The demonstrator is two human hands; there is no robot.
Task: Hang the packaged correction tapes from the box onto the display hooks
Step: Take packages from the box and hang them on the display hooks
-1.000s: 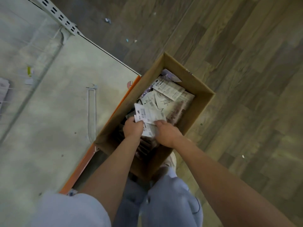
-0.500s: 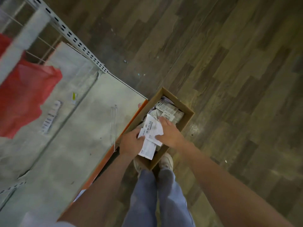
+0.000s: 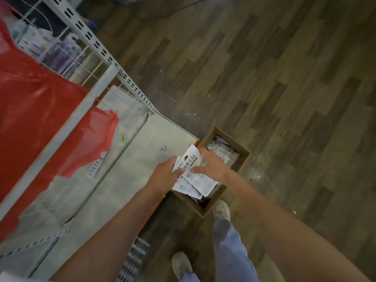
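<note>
Shelf (image 3: 130,159) at left, bare grey base, loose hook (image 3: 163,152) lying on it, not mounted. Box (image 3: 243,159) on floor against shelf edge, within reach; more packs (image 3: 222,153) inside. Left hand (image 3: 163,176) grips stack of packs (image 3: 191,171) from below, above box. Right hand (image 3: 211,165), fingers curled over top pack, likely squaring stack for hanging.
</note>
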